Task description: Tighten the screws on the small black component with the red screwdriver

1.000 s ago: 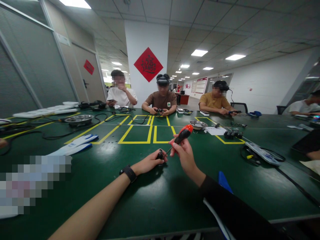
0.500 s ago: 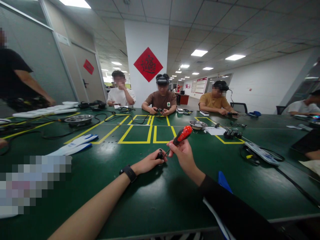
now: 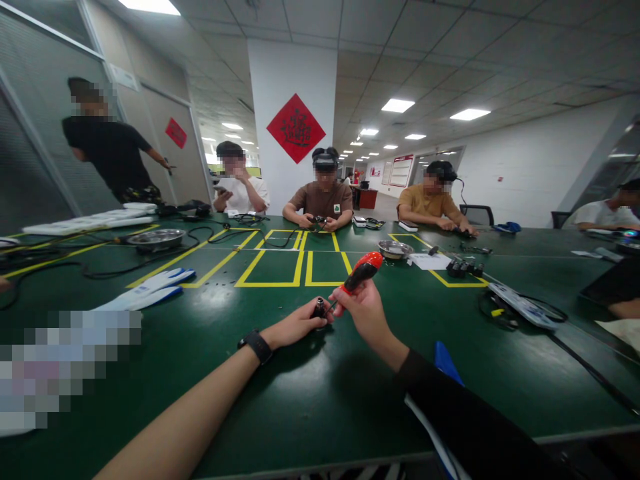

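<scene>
My left hand (image 3: 296,325) is closed around a small black cylindrical part with a silvery metal top (image 3: 320,307), held upright just over the green table (image 3: 280,407). In my right hand (image 3: 364,313) is a screwdriver (image 3: 363,270) with a red and black handle. It tilts down to the left, and its thin shaft reaches the side of the black part. My left fingers hide where the tip meets it.
White-and-blue gloves (image 3: 160,287) lie to the left. Metal bowls (image 3: 395,249) (image 3: 157,239) stand farther back. Several black parts (image 3: 464,268) and a white power strip (image 3: 523,305) are at right. Co-workers sit across the table; one person (image 3: 113,150) stands by the door.
The screwdriver handle has turned in my right hand, showing more black on its side. My left hand stays in place. The person at left has moved to the door, one arm reaching its handle.
</scene>
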`<state>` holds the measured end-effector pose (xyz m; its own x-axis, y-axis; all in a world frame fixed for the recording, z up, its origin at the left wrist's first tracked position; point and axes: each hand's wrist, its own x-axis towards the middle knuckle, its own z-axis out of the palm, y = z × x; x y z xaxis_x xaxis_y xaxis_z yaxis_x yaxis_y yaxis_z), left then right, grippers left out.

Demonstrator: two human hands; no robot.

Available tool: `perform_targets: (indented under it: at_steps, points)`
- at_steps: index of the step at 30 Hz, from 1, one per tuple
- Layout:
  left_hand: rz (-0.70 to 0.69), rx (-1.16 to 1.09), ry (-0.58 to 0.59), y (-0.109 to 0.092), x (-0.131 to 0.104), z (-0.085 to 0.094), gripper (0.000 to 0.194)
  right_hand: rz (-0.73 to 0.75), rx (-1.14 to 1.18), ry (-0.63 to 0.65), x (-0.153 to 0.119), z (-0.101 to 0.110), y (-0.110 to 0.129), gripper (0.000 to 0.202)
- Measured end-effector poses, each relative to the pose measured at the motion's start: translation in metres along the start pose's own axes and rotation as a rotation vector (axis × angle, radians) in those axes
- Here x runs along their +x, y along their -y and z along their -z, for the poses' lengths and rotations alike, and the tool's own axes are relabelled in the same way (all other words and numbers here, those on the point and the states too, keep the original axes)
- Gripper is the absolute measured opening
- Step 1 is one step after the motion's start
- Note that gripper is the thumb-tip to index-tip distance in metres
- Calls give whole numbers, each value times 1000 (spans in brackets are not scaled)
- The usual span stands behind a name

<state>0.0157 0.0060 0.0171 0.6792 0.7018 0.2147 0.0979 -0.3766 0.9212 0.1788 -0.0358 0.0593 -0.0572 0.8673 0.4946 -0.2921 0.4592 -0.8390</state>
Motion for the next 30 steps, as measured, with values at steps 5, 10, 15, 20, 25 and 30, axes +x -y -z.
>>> perform_targets:
  at_steps: [5, 10, 15, 20, 25, 30]
  points:
    - [18, 31, -13, 0, 0, 0, 23, -32, 71, 84, -1, 2, 3, 32]
    - [25, 45, -6, -2, -1, 0, 22, 3, 12, 62, 0, 1, 2, 23]
    - [16, 9, 0, 0, 0, 0, 23, 5, 7, 1, 1, 0, 0, 32]
    - [-5, 50, -11, 1, 0, 0, 23, -25, 62, 86, -1, 1, 3, 26]
    - [1, 85, -16, 0, -1, 1, 22, -7, 13, 80, -1, 1, 1, 22]
    - [5, 55, -6, -2, -1, 0, 22, 6, -5, -15, 1, 2, -2, 33]
